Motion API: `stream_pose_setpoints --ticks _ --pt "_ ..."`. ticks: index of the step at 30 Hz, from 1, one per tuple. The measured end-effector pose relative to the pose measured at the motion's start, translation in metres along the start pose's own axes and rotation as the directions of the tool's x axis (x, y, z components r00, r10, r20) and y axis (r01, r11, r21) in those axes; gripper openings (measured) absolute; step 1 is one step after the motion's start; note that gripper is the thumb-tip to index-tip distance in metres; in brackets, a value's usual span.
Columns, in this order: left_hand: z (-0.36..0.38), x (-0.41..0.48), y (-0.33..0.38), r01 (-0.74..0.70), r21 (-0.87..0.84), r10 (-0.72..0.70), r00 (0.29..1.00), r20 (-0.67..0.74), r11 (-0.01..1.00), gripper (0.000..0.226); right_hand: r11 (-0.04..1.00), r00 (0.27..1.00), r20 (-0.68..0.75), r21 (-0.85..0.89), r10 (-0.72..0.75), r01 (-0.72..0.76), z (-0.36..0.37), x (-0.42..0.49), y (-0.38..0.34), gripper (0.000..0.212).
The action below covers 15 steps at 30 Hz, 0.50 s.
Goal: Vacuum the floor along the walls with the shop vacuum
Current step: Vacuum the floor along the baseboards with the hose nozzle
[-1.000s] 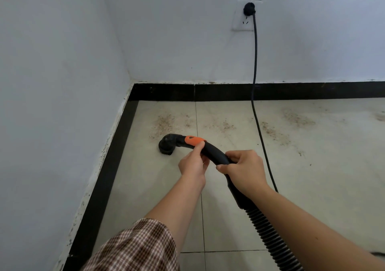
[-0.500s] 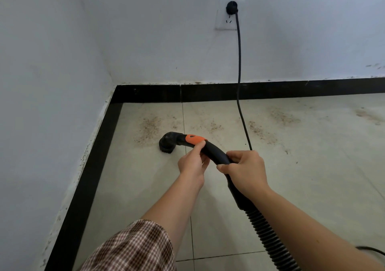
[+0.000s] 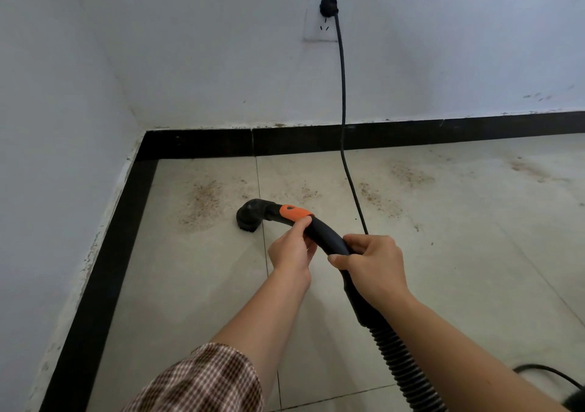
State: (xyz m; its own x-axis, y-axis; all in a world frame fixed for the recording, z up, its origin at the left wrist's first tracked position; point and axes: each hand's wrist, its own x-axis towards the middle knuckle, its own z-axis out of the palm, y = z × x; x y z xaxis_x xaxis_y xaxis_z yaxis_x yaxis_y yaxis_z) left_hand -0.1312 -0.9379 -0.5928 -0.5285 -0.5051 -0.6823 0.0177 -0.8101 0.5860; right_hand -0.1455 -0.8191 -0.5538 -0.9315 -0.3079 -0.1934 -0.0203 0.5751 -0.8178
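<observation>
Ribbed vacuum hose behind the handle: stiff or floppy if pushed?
Likely floppy: the ribbed hose is corrugated and visibly bends, so pushing probably buckles it. The smooth handle looks rigid; left hand and right hand grip there.

- The round black brush nozzle (image 3: 251,217) sits on the pale tiled floor (image 3: 459,253) near the corner of the two walls, just right of a patch of brown gritty debris (image 3: 202,202).
- The curved black plastic wand (image 3: 326,236) runs from the nozzle back toward the person and joins the black ribbed hose (image 3: 402,361) at lower right.
- The left hand (image 3: 289,253) pinches the wand just behind the orange slider (image 3: 294,212). The right hand (image 3: 373,266) grips it further back, to the right.
- The black power cord (image 3: 342,95) hangs from the white wall socket (image 3: 316,30) on the far wall, crosses the black baseboard strip (image 3: 300,142), and runs along the floor right of the nozzle.
</observation>
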Motion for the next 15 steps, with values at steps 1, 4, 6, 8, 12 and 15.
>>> stream_pose_setpoints --ticks 1,4,6,8,12,15 --pt "0.001 0.0 0.0 0.001 0.001 -0.001 1.0 -0.003 1.0 0.01 1.0 1.0 -0.003 0.002 0.005 -0.005 0.0 0.0 0.0 0.01" --pt "0.001 0.002 0.001 0.012 0.002 -0.012 1.0 -0.004 1.0 0.01 1.0 1.0 -0.017 0.001 0.012 -0.012 0.0 -0.001 -0.003 0.008" --pt "0.002 0.002 0.003 0.022 -0.002 -0.022 1.0 0.008 1.0 0.011 1.0 1.0 -0.015 -0.01 0.017 -0.017 0.0 -0.002 -0.006 0.005" --pt "0.001 0.001 0.005 0.03 -0.008 -0.03 0.999 0.011 1.0 0.012 0.999 1.0 -0.017 -0.031 0.014 -0.015 0.0 -0.003 -0.009 0.007" --pt "0.0 -0.001 0.011 0.049 -0.02 -0.048 0.998 0.041 0.999 0.009 0.999 0.998 -0.059 -0.049 0.011 -0.014 0.003 -0.006 -0.016 0.008" --pt "-0.001 0.001 0.016 0.055 -0.037 -0.053 0.996 0.069 0.998 0.006 0.997 0.997 -0.081 -0.072 0.008 -0.014 0.006 -0.002 -0.021 0.018"
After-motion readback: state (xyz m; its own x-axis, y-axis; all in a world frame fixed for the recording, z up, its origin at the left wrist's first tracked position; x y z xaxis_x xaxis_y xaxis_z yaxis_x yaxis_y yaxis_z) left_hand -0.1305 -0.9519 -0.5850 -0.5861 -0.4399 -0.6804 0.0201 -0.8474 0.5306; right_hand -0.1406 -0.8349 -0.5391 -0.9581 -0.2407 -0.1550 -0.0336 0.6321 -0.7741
